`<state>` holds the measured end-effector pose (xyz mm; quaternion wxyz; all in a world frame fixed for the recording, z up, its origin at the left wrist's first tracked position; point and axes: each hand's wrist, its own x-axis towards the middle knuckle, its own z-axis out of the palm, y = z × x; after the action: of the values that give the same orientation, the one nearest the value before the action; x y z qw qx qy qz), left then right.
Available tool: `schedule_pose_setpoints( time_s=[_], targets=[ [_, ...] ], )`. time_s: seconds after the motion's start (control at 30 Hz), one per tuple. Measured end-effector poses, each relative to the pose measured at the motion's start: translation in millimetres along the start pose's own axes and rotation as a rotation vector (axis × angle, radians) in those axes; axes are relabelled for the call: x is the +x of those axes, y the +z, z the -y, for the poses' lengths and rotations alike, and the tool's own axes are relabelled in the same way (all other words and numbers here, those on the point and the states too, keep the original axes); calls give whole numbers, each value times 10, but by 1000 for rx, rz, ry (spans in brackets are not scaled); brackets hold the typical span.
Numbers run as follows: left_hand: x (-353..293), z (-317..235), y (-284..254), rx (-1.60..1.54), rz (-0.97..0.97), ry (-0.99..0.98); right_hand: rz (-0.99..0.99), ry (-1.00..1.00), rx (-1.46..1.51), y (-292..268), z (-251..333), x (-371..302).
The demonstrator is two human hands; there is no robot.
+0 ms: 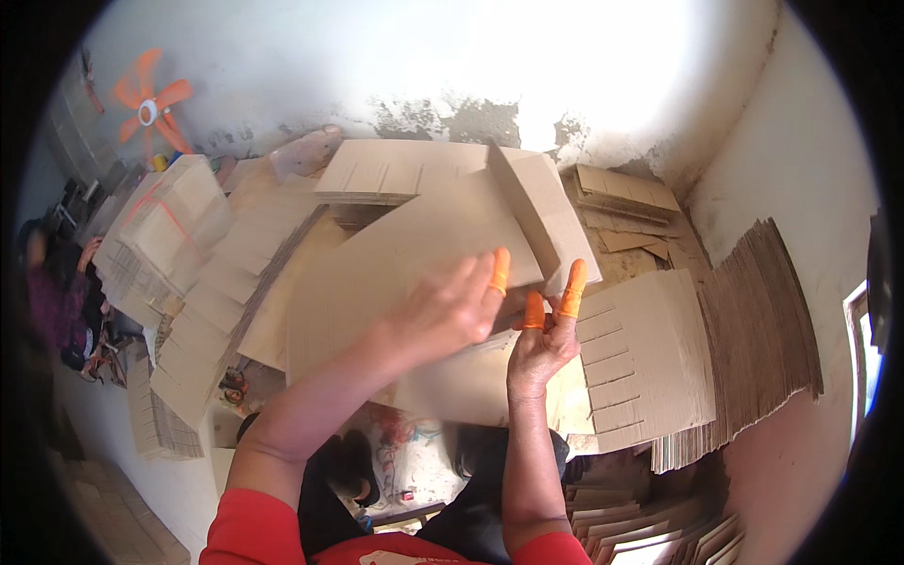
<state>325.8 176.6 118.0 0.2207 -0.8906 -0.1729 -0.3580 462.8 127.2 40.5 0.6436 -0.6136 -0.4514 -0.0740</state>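
A folded-looking cardboard strip (544, 212) stands tilted over the stacked sheets in the middle. My right hand (544, 353) is at its near end, the index finger lying across the lower edge and the thumb to the left of it. The grip is partly hidden behind the fingers. Orange finger covers sit on that thumb and index finger. My left hand (452, 301), smeared by motion, hovers over or rests on a large plain cardboard sheet (377, 273); which of these I cannot tell. One of its fingers also wears an orange cover.
Slotted cardboard pieces (650, 358) lie to the right, beside a tall brown stack (763, 330). More slotted sheets (212, 320) and a tied bundle (174, 226) are on the left. An orange fan (148, 111) stands at the back left. Another person (71, 292) is at the far left.
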Motion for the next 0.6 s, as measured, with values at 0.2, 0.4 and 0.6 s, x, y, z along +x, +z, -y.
schedule_pose_setpoints(
  time_s=[0.2,0.4,0.6],
  targets=[
    [-207,-51,-293,-37,200,73,206,128,498,-47,136,-124],
    [-394,185,-766,-383,539,-522,405,-377,-524,23,785,499],
    [-1277,587,-1027,-554,796,-719,592,-283,-658,232,838,1221]
  ],
)
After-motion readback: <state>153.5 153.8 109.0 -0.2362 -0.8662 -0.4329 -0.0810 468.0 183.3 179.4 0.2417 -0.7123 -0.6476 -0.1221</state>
